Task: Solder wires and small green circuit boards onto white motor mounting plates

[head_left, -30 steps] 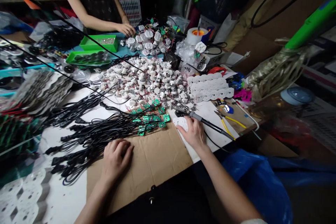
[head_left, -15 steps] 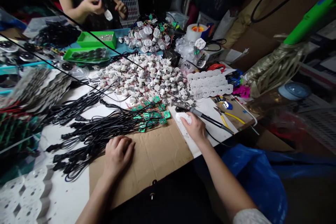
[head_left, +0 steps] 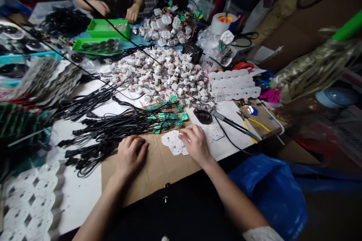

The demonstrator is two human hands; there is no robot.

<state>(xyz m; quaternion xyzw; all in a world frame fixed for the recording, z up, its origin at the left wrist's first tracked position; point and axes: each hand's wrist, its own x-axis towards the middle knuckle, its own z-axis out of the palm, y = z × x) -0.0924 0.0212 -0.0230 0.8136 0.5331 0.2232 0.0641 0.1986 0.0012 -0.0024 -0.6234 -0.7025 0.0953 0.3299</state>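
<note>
My right hand lies palm down on a white perforated plate, fingers spread over it, on the brown cardboard sheet. My left hand rests on the cardboard beside a bundle of black cables, fingers curled under; nothing shows in them. Small green circuit boards lie just beyond both hands. A soldering iron rests on its spring stand to the right of my right hand.
A big heap of small white motors fills the table's middle. White perforated sheets, yellow-handled pliers, green trays and a tape roll lie around. Another person's hands work at the far side. A blue bag hangs at the near right.
My right hand has slid left and nearer from beside the soldering iron stand, bringing the white plate onto the cardboard. My left hand stayed put. The other person's hands lowered to the table.
</note>
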